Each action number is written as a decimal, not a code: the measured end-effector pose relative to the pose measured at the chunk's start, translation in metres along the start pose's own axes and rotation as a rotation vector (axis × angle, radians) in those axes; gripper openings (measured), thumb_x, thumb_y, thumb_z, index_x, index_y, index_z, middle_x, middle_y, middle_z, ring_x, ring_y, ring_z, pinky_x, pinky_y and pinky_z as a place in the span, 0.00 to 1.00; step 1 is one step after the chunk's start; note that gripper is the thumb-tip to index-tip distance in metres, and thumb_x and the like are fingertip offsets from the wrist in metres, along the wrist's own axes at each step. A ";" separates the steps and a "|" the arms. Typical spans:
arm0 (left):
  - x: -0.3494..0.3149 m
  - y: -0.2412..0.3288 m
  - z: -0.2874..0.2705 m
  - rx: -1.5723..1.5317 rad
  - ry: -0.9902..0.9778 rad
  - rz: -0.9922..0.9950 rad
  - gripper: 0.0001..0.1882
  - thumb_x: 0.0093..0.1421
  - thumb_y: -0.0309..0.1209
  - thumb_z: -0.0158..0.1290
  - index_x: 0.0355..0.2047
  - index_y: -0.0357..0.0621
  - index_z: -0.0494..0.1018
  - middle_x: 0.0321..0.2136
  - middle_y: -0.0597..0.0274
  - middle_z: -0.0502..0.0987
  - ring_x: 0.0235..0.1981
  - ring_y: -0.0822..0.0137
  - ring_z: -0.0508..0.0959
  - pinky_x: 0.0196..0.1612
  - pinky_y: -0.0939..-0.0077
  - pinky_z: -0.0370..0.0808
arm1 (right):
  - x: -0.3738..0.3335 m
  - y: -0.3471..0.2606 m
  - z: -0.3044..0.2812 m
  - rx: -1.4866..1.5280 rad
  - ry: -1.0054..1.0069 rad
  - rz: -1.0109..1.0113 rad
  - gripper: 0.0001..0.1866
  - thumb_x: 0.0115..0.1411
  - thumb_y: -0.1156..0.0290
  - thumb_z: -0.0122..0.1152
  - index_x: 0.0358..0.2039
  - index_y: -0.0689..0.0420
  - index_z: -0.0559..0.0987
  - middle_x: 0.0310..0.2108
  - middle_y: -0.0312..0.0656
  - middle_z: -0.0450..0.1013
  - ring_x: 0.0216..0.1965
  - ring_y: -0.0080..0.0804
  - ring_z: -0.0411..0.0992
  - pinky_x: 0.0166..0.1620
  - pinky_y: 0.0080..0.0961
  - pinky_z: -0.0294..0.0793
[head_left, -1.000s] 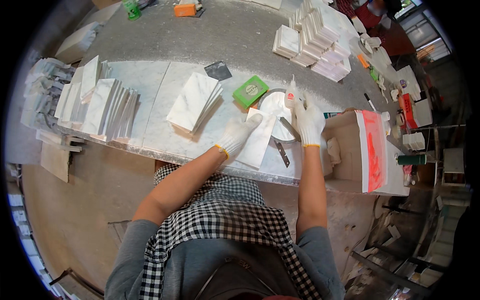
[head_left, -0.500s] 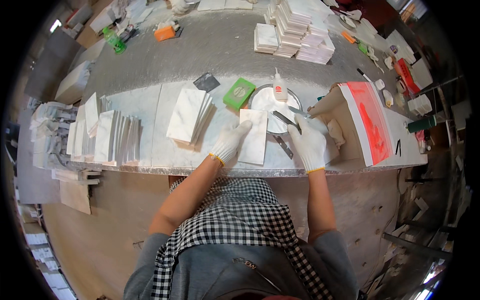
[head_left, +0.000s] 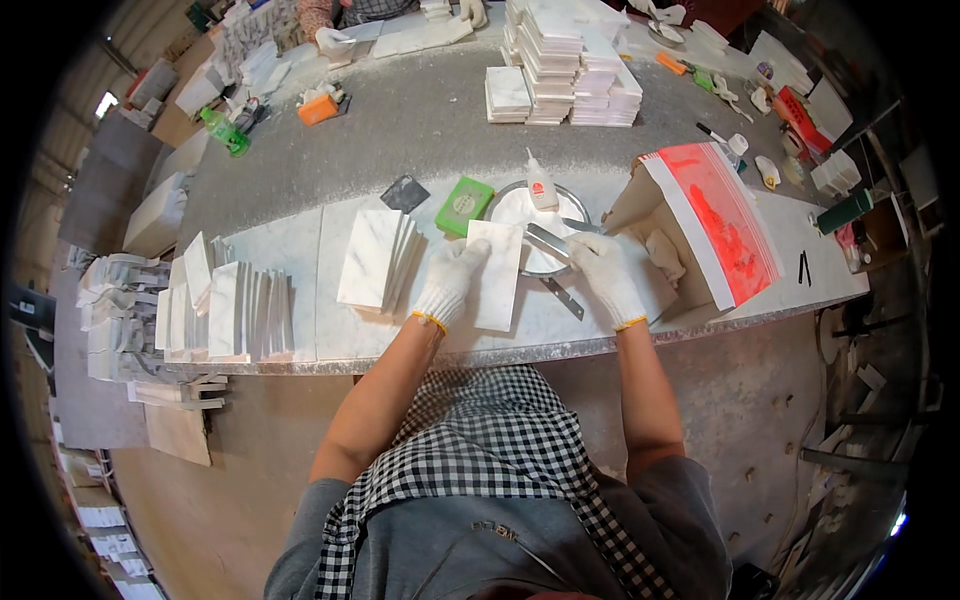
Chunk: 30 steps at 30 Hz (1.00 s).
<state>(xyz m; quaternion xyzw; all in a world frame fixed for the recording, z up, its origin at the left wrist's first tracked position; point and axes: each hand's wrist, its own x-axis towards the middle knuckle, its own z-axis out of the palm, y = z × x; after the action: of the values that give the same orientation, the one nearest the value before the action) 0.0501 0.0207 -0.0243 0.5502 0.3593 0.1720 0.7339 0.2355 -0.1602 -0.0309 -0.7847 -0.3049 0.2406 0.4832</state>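
In a white knit glove, my left hand (head_left: pixel 447 284) grips the left edge of a white veined marble tile (head_left: pixel 498 280), which stands tilted over the bench. My right hand (head_left: pixel 606 272), gloved alike, holds a flat metal blade (head_left: pixel 545 240); its tip is close to the tile's right edge. Behind the blade sits a round metal dish (head_left: pixel 578 198) with white material in it. A small white squeeze bottle (head_left: pixel 541 188) with a pointed nozzle stands in the dish. Another metal strip (head_left: pixel 564 299) lies on the bench between the tile and my right hand.
A green block (head_left: pixel 464 206) and a dark square pad (head_left: pixel 405 194) lie behind a leaning tile stack (head_left: pixel 372 260). More tiles (head_left: pixel 240 310) stand at left. An open cardboard box (head_left: pixel 715 225) is beside my right hand. Tall tile piles (head_left: pixel 560 70) rise behind; another person's gloved hand (head_left: pixel 334 44) works across the bench.
The blade in my right hand has turned and moved left toward the tile. My left hand still holds the tile. The whole view has shifted slightly, showing more of the far side.
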 end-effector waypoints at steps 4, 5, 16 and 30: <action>0.000 0.005 0.000 -0.008 0.024 -0.015 0.16 0.69 0.33 0.54 0.46 0.29 0.79 0.36 0.61 0.83 0.31 0.73 0.79 0.36 0.76 0.77 | -0.008 -0.013 0.000 0.093 0.083 -0.078 0.15 0.64 0.65 0.59 0.44 0.61 0.84 0.36 0.48 0.81 0.38 0.35 0.79 0.44 0.29 0.75; -0.002 0.008 0.001 -0.018 0.032 -0.021 0.16 0.69 0.34 0.54 0.46 0.29 0.79 0.35 0.61 0.83 0.31 0.73 0.79 0.36 0.76 0.77 | -0.012 -0.024 -0.001 0.067 0.099 -0.091 0.14 0.64 0.65 0.59 0.44 0.61 0.84 0.36 0.49 0.81 0.38 0.36 0.79 0.44 0.29 0.75; -0.008 0.023 0.003 0.154 0.073 0.001 0.16 0.69 0.36 0.54 0.44 0.33 0.79 0.35 0.63 0.82 0.31 0.74 0.78 0.35 0.77 0.75 | -0.035 -0.063 -0.006 -0.208 0.293 -0.195 0.13 0.65 0.63 0.59 0.44 0.57 0.84 0.39 0.49 0.81 0.41 0.45 0.79 0.45 0.35 0.76; -0.006 0.069 0.040 1.373 0.148 0.974 0.14 0.63 0.41 0.58 0.32 0.43 0.73 0.27 0.54 0.80 0.34 0.51 0.82 0.35 0.55 0.76 | -0.038 -0.001 0.019 -0.718 0.547 -0.344 0.11 0.67 0.59 0.55 0.34 0.52 0.77 0.27 0.45 0.77 0.30 0.46 0.79 0.33 0.44 0.77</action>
<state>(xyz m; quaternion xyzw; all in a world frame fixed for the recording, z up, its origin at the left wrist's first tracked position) 0.0846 0.0120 0.0476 0.9548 0.1538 0.2482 0.0551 0.1964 -0.1755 -0.0348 -0.8745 -0.3557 -0.1786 0.2771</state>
